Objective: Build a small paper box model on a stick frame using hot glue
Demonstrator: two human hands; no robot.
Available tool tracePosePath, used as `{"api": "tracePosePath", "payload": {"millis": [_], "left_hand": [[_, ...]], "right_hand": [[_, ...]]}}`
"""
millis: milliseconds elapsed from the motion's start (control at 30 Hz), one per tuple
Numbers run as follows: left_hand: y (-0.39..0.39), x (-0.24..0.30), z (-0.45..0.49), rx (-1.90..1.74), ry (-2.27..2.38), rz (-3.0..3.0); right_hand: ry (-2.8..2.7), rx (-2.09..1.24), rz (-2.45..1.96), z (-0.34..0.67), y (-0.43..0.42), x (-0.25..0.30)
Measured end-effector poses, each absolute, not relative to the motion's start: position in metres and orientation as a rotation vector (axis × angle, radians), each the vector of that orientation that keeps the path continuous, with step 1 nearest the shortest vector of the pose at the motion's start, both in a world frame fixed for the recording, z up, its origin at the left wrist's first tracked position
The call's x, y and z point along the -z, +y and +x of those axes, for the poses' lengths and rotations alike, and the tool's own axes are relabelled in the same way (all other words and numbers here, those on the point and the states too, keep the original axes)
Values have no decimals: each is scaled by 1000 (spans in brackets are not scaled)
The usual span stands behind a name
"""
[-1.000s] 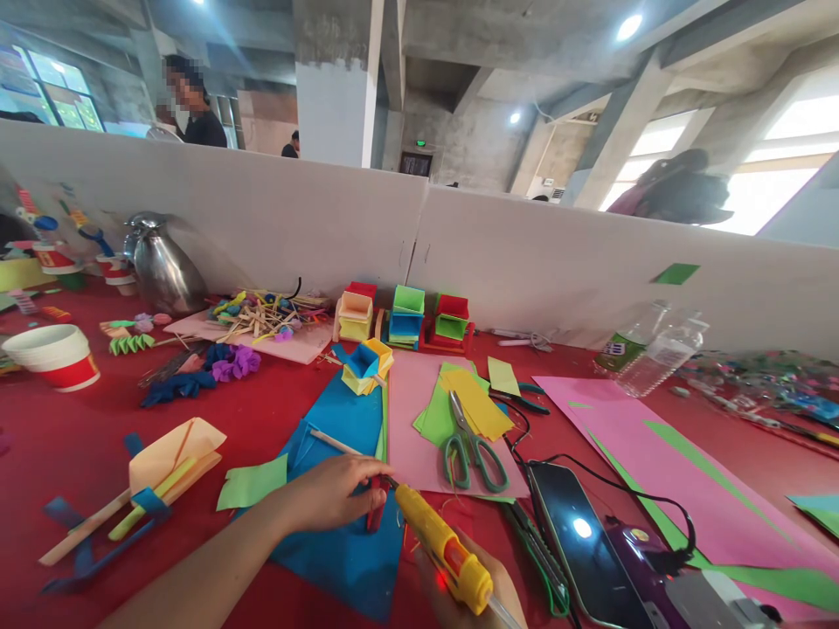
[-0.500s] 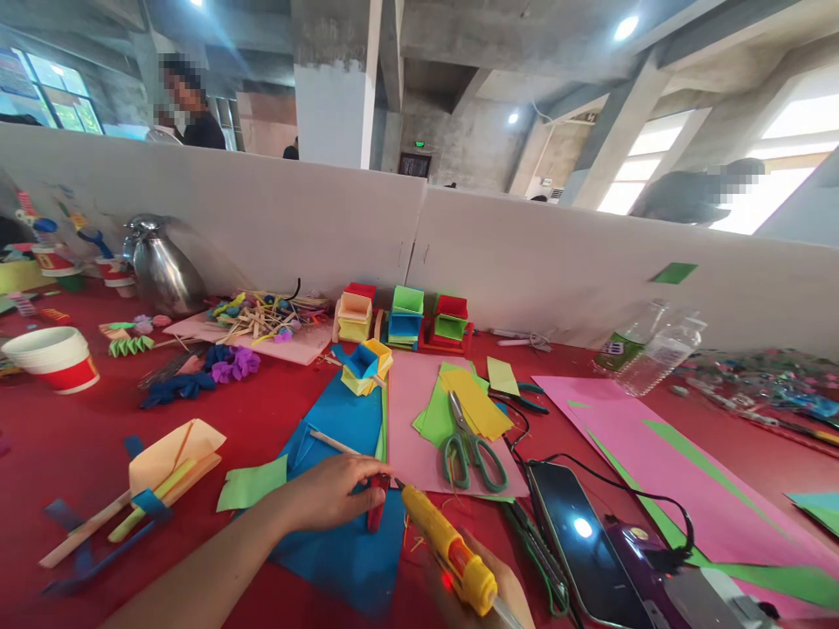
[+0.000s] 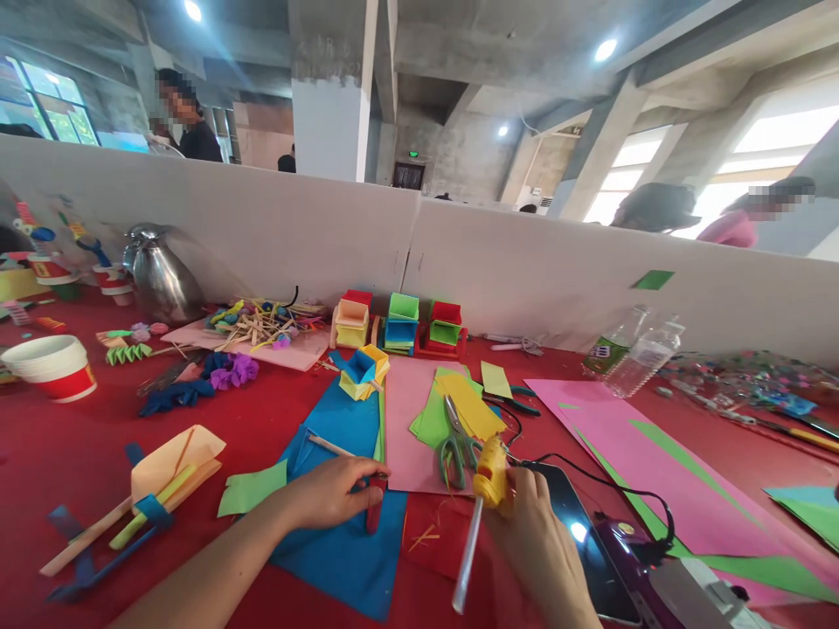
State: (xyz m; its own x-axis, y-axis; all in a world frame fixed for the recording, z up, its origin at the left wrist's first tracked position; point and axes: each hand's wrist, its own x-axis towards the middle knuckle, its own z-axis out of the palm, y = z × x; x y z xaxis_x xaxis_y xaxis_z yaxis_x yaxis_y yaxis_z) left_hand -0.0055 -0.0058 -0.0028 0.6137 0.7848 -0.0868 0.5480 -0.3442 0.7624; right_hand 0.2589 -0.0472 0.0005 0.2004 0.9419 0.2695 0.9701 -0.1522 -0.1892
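Observation:
My left hand rests over the blue paper, its fingers closed on a small folded red paper piece. A wooden stick with folded blue paper at its far end reaches that hand; whether the fingers grip it too is hidden. A yellow hot glue gun is in my right hand, its clear glue stick jutting toward me. Just beyond the gun lie green-handled scissors on pink paper. A green paper piece lies left of my left hand.
Stacked paper boxes stand by the white partition. A steel jug, paper cups and a stick pile are left. At right are a phone, a cable and plastic bottles.
My right hand has moved away from the red piece, up and to the right. The glue gun has turned, its glue stick now pointing down toward me. My left hand has stayed nearly still.

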Motion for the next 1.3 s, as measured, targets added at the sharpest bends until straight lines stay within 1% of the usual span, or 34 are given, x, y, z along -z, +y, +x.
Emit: {"api": "tracePosePath", "payload": {"millis": [133, 267, 333, 433, 500, 600, 633, 733, 833, 933, 1100, 1300], "left_hand": [[-6, 3, -6, -408, 1027, 2073], [-6, 2, -6, -406, 1030, 2084], [-6, 2, -6, -408, 1035, 2087], [-7, 2, -6, -402, 1026, 2070], [-7, 3, -5, -410, 1013, 2045], [-6, 3, -2, -497, 982, 1995], [-5, 3, -1, -540, 978, 1975], [-4, 3, 1, -667, 1024, 1908], [-3, 6, 2, -780, 1123, 1906], [-4, 10, 2, -814, 1174, 1980], [-3, 13, 2, -798, 1145, 2049], [-3, 12, 4, -881, 1122, 2097]], "right_hand": [[-1840, 162, -2285, 263, -34, 4], [-1869, 192, -2298, 270, -26, 6], [-1907, 210, -2231, 270, -27, 1], [-1985, 195, -1983, 257, -34, -13], [-2069, 26, -1773, 236, -37, -24], [-2191, -432, -1624, 202, -33, -32], [-2190, -516, -1609, 193, -30, -31], [-2057, -691, -1588, 175, -18, -22], [-1894, -981, -1425, 170, -11, -7], [-1710, -1221, -1309, 169, -10, 5], [-1506, -1461, -1159, 171, -11, 9], [-1502, -1480, -1099, 174, -13, 7]]}}
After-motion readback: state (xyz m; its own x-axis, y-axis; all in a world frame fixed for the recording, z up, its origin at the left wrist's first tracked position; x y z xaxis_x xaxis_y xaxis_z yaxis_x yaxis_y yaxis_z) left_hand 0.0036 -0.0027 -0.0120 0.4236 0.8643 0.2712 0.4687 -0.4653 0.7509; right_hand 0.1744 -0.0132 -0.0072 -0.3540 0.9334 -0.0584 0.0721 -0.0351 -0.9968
